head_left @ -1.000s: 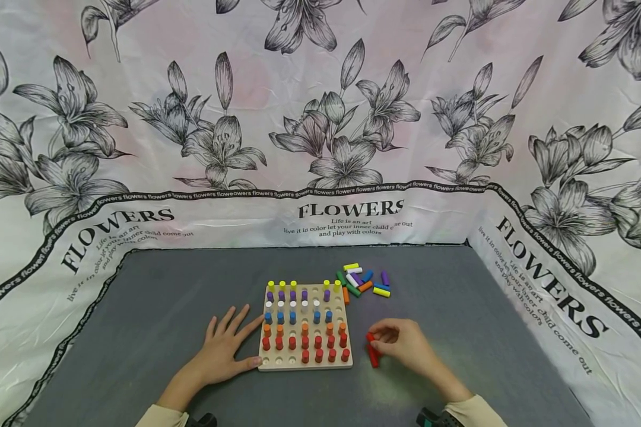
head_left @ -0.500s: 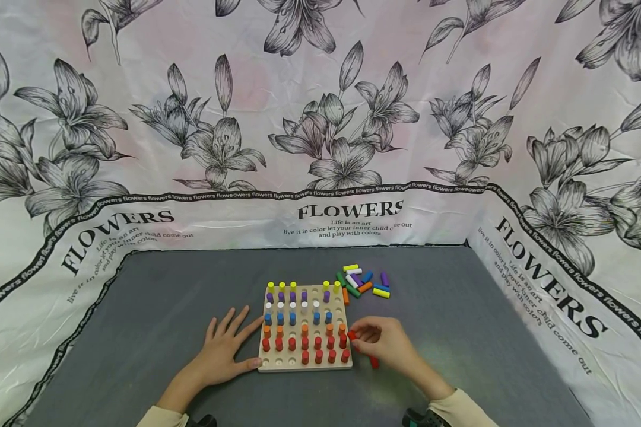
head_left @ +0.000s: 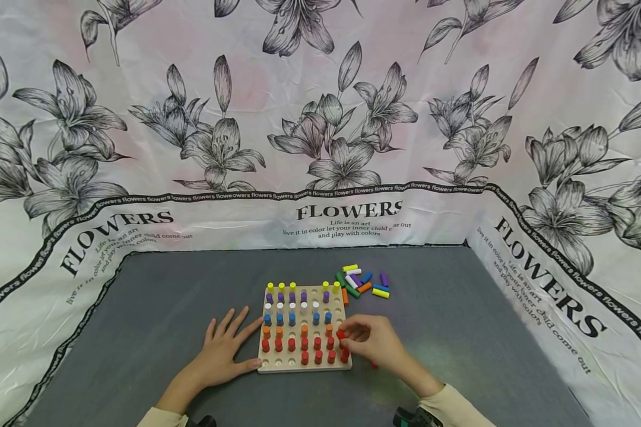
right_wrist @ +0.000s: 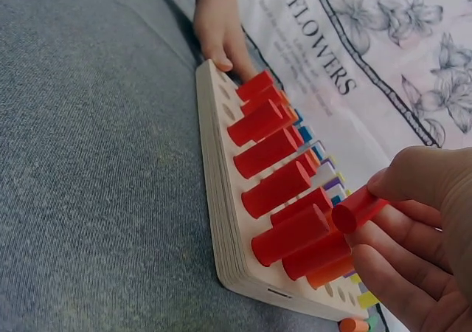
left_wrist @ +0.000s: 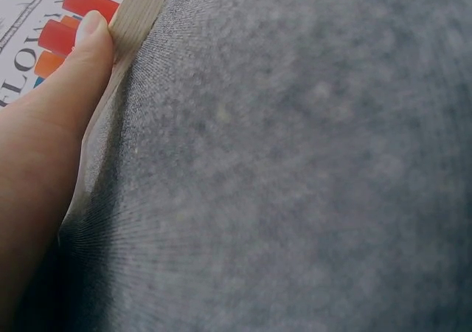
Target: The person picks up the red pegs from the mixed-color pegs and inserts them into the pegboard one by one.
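A wooden pegboard (head_left: 305, 367) lies on the grey table, with rows of coloured pegs standing in its holes. Red pegs fill much of the two front rows; orange, blue, white, purple and yellow rows run behind them. My left hand (head_left: 225, 347) lies spread flat at the board's left side, its thumb (left_wrist: 81, 74) on the front corner. Between thumb and fingers, my right hand (head_left: 376, 341) pinches a red peg (right_wrist: 358, 208) above the board's right side, close over the red pegs standing there. Its fingers hide part of the right edge in the head view.
Several loose pegs, such as a yellow peg (head_left: 381, 293) and an orange peg (head_left: 345, 296), lie in a heap past the board's far right corner. One red peg (head_left: 374, 365) on the table is mostly behind the right hand. A flower-printed cloth (head_left: 347, 219) rises behind the table.
My right hand has lifted a red peg from beside another on the table and carried it left, over the board's right edge. The left hand has stayed put.
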{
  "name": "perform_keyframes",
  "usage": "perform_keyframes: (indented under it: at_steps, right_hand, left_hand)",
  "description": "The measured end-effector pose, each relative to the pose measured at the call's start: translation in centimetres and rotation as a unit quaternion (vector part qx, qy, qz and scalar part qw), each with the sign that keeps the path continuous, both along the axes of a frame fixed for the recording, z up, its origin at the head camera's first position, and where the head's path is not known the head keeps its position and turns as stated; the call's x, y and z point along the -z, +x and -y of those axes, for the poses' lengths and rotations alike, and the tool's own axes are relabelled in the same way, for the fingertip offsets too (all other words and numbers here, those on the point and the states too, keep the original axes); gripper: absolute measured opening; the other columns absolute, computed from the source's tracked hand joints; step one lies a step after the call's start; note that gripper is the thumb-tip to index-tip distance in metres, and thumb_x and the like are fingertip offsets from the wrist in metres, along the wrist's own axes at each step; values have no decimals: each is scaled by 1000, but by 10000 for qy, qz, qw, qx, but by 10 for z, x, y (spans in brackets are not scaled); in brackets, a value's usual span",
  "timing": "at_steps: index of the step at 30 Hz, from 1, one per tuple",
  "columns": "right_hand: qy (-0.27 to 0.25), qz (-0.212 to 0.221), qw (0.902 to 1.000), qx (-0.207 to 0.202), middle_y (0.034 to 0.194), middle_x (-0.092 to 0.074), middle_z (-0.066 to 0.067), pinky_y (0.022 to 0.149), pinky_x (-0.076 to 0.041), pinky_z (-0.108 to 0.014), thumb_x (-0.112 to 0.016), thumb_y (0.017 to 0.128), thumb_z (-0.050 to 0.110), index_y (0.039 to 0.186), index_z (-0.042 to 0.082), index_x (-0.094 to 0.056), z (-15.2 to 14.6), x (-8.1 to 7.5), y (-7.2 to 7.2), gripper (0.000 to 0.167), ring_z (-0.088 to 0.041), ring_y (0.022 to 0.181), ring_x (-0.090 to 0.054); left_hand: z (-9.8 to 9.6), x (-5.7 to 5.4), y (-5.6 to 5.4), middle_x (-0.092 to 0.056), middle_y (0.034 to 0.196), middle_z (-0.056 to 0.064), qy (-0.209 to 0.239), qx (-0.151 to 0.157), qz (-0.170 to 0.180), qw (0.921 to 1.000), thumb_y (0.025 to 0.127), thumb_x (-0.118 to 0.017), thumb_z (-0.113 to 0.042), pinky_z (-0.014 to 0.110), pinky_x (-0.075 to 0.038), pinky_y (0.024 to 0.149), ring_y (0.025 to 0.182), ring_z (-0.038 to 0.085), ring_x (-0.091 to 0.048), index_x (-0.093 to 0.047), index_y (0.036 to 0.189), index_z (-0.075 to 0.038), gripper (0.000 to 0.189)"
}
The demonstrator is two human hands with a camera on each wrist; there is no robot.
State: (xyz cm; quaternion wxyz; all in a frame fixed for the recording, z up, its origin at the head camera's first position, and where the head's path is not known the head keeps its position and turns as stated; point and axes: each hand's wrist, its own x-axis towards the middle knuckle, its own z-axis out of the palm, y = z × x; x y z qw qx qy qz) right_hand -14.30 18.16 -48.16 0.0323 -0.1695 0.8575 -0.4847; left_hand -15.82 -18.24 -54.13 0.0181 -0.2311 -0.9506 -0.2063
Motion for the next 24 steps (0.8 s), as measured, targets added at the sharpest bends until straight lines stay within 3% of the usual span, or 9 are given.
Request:
perform_keyframes:
  at_steps: [7, 14, 24]
  right_hand:
    - [-81, 103, 9999, -97, 93, -75, -6, 68, -57, -23, -77, 85, 12, 103, 13, -74, 9, -2, -1, 18, -2, 76, -66]
    - [-99, 49, 9997, -220, 96, -74, -6, 68, -57, -23, -76, 86, 15, 103, 13, -73, 20, -1, -2, 17, -2, 77, -66]
    - [-151, -63, 9992, -377, 94, -75, -7, 68, -57, -20, -77, 86, 15, 100, 12, -72, 35, -3, -4, 15, -3, 77, -68]
  left_hand:
    - [3, 4, 0, -31, 161, 16, 126, 71, -164, 9998, 83, -63, -68, 79, -12, 107, 146, 51, -24, -34, 153, -40, 81]
    - [0, -5, 3, -29, 162, 17, 37, -8, 56, 10000, 83, -64, -66, 79, -12, 108, 148, 51, -23, -38, 153, -33, 82]
    - [-1, -6, 3, -27, 163, 16, -101, -15, 99, 9999, 84, -64, -66, 78, -13, 109, 149, 49, -22, -37, 154, -32, 82]
